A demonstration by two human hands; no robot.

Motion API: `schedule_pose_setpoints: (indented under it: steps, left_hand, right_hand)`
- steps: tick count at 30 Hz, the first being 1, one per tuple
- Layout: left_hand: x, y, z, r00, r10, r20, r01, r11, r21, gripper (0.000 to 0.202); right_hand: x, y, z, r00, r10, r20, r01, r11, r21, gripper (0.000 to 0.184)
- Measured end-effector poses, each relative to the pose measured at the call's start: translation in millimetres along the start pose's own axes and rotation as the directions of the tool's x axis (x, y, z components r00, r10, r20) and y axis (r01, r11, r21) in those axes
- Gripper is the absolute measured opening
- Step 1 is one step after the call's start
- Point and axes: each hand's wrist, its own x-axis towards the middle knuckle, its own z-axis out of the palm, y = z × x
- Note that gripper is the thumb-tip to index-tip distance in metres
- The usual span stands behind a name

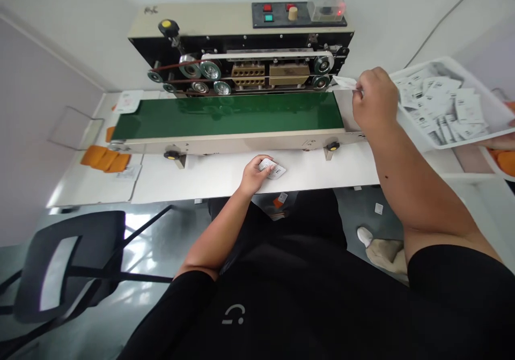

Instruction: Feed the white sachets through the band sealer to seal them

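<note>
My left hand [254, 176] is closed on what looks like a small stack of white printed packets [274, 169], just over the table's front edge. My right hand [377, 98] pinches another white packet [344, 82] by its end. That packet's far edge reaches the right-hand rollers of a band sealing machine [241, 43]; whether the rollers grip it I cannot tell. Below the rollers runs the machine's green conveyor belt [229, 116]. A white packet [129, 102] lies at the belt's left end.
Right of my right hand, a co-worker's hand [497, 141] supports a white tray [446, 144] holding many white packets. Orange packets [105, 159] lie on the white table [213, 175] at left. A black chair [76, 263] stands at lower left. Packets lie on the floor.
</note>
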Motion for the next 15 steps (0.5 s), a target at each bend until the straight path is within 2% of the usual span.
schedule_pose_setpoints:
  steps: [2,6,8,10,13,15]
  left_hand:
    - [0,2,0.7,1.0,-0.002,0.013,0.002,1.0,0.002,0.045]
    - [1,5,1.3,1.0,-0.009,0.025,0.009,1.0,0.01,0.045]
    - [2,7,1.8,1.0,-0.015,0.022,0.015,1.0,0.007,0.045]
    - [2,8,2.1,1.0,-0.021,0.02,0.021,1.0,0.001,0.046]
    - [1,10,1.0,1.0,-0.025,0.016,0.025,1.0,0.013,0.046]
    - [0,10,-0.5,1.0,-0.004,-0.003,0.004,0.999,0.034,0.046]
  right_hand:
    - [10,6,12,0.998,-0.056,0.019,0.058,0.987,-0.151,0.023]
    - [28,5,35,0.99,-0.062,0.128,0.108,0.915,-0.39,0.025]
    - [37,2,45,0.984,-0.081,0.158,0.144,0.887,-0.44,0.018]
    - [40,-2,54,0.979,-0.121,0.162,0.179,0.888,-0.424,0.002]
    - [18,-9,65,0.975,-0.211,0.065,0.221,0.92,-0.324,0.026]
    - [-21,-19,74,0.958,-0.282,-0.059,0.263,0.939,-0.224,0.03]
